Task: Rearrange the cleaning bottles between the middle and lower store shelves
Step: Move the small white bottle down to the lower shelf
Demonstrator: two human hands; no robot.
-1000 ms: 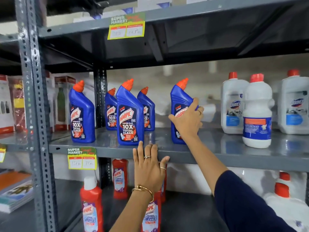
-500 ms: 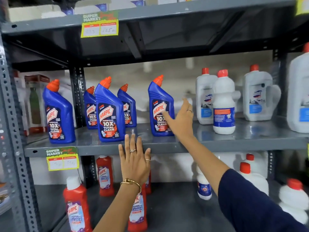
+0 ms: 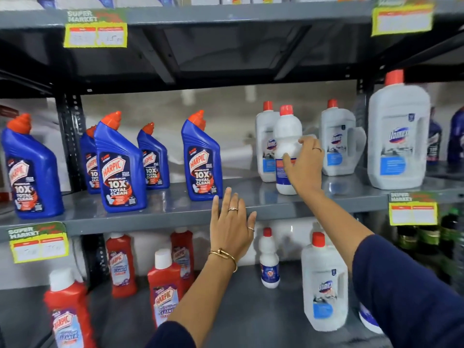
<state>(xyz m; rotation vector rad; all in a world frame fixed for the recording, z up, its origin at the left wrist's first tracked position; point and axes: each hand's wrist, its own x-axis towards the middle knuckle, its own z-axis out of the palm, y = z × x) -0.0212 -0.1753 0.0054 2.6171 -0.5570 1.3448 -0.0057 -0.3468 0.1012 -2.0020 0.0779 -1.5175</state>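
My right hand (image 3: 303, 164) wraps around a slim white bottle with a red cap (image 3: 287, 136) that stands on the grey middle shelf (image 3: 175, 209). My left hand (image 3: 231, 229) rests flat, fingers spread, against the front edge of that shelf and holds nothing. Several blue Harpic bottles stand on the middle shelf to the left, the nearest one (image 3: 202, 156) just left of my hands. White Domex jugs (image 3: 337, 141) stand to the right. On the lower shelf (image 3: 251, 310) are red Harpic bottles (image 3: 164, 285), a small white bottle (image 3: 269, 259) and a white Domex jug (image 3: 324, 285).
A large white Domex jug (image 3: 399, 136) stands at the far right of the middle shelf. Yellow price tags (image 3: 37, 244) hang on the shelf edges. A perforated dark upright (image 3: 71, 136) divides the rack at left. Dark green bottles (image 3: 449, 237) sit low on the right.
My right hand let go of the blue Harpic bottle and moved right onto the slim white bottle. The view shifted right. My left hand stayed at the shelf edge.
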